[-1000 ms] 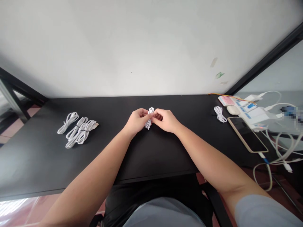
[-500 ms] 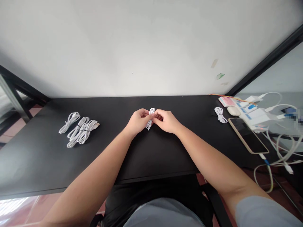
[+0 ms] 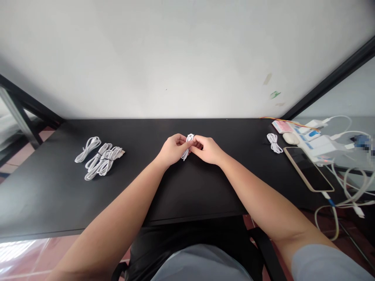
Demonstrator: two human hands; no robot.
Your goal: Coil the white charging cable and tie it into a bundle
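A coiled white cable (image 3: 185, 154) is held upright between my two hands, over the middle of the black desk. My left hand (image 3: 174, 149) is closed around its left side, thumb across the front. My right hand (image 3: 205, 149) pinches at the middle of the coil from the right, and its fingertips meet the left thumb there. The hands cover the coil's middle, so whether a tie goes around it cannot be seen. On the left lie several bundled white cables (image 3: 99, 162), some with dark ties, and a separate cable coil (image 3: 89, 148).
Another white cable coil (image 3: 274, 143) rests on the right of the desk (image 3: 199, 195). Beside it are a phone (image 3: 309, 169), a white mouse-like object (image 3: 291, 138) and a power strip (image 3: 307, 142) with chargers and trailing cords. A wall (image 3: 175, 58) stands behind the desk.
The view has shifted slightly. Both hands keep nearly the same hold on the cable coil, with only a small shift of the fingers at its middle.
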